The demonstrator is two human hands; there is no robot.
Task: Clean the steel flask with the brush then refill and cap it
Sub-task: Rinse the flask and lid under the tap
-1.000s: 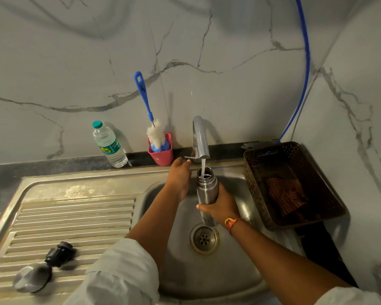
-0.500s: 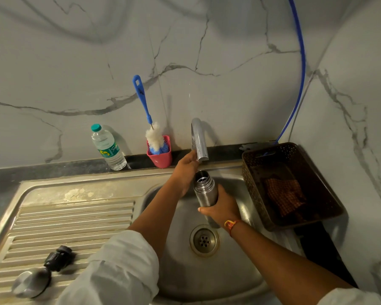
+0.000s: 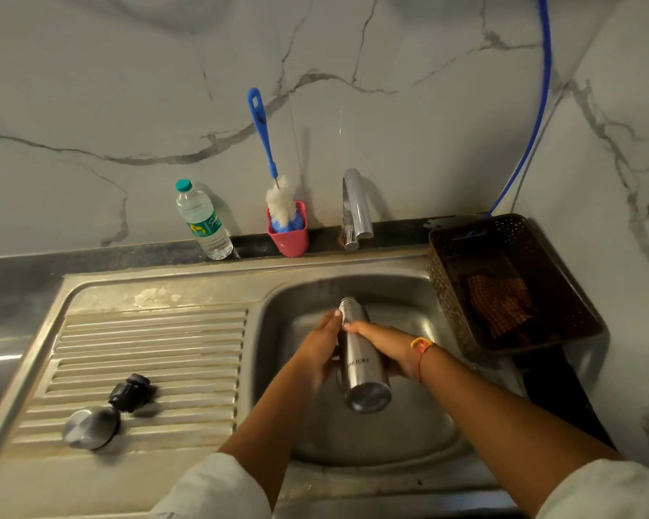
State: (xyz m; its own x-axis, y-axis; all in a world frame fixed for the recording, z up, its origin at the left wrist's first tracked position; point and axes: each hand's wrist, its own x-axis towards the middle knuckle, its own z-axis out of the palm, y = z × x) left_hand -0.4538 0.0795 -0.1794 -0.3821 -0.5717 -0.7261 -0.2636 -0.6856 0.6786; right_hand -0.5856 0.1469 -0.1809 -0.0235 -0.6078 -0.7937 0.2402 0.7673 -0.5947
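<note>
We hold the steel flask tilted over the sink, mouth away. Left hand and right hand fingers wrap its body. Cap lies on the drainboard.

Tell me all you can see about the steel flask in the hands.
The steel flask is a slim brushed-metal cylinder with faint lettering on its side. It has no cap and is tilted, with the narrow mouth pointing away and the round base toward the camera. It is over the sink basin, and the left hand and right hand grip its sides.
</note>
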